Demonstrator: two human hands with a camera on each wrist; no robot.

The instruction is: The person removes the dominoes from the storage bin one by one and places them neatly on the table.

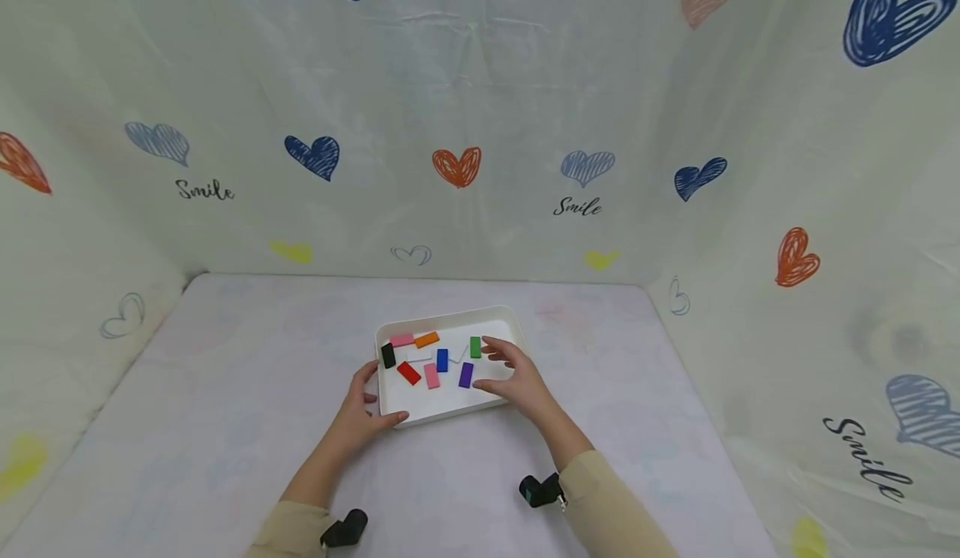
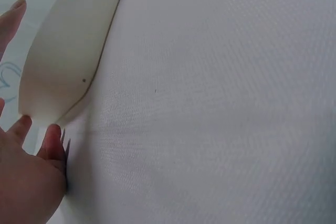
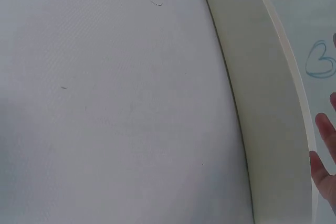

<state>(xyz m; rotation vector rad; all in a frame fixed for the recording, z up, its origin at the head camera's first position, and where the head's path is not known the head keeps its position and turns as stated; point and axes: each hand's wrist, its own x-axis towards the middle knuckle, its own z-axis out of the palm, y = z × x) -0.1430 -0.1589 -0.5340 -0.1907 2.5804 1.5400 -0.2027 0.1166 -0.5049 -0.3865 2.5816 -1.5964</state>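
A shallow white tray (image 1: 442,408) holds several small rectangular coloured blocks, lying scattered. My left hand (image 1: 358,412) is at the tray's near left corner, fingers along the left side and thumb by the front edge. Fingertips touch the tray wall (image 2: 63,66) in the left wrist view. Over the right part of the tray is my right hand (image 1: 521,379), thumb and fingers spread apart, holding nothing visible. Its fingertips are beside a green block (image 1: 476,347) and its thumb is near a purple block (image 1: 466,375). The right wrist view shows only some fingers at its edge.
Blue (image 1: 442,361), red (image 1: 408,373), black (image 1: 387,356) and orange (image 1: 427,339) blocks lie in the tray, with pink and white ones among them. The tray stands on a pale table (image 1: 262,366). A heart-printed curtain (image 1: 510,108) hangs behind and at both sides.
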